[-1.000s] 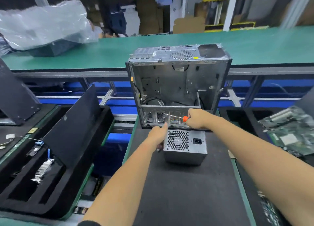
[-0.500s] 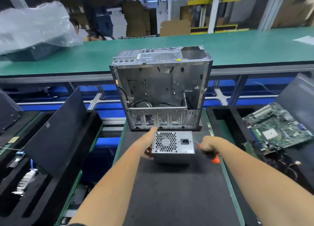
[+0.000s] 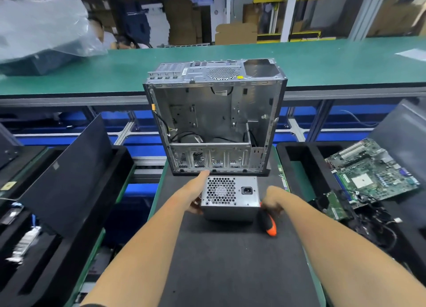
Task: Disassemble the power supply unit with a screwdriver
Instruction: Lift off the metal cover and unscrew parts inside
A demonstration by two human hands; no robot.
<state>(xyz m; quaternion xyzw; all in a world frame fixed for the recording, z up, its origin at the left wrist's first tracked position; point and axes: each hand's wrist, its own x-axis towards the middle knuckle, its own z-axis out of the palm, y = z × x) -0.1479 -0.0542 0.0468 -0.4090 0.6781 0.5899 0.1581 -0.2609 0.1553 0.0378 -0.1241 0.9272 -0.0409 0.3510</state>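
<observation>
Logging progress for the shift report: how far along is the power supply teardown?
Done: the power supply unit is out of the empty computer case and lies on the black mat. In hand: the left hand steadies its left side while the right hand grips the screwdriver at its right side. Left: the cover looks closed, so opening it remains.

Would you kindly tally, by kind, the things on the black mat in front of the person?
Computer case: 1
Power supply: 1
Screwdriver: 1
Total: 3
</observation>
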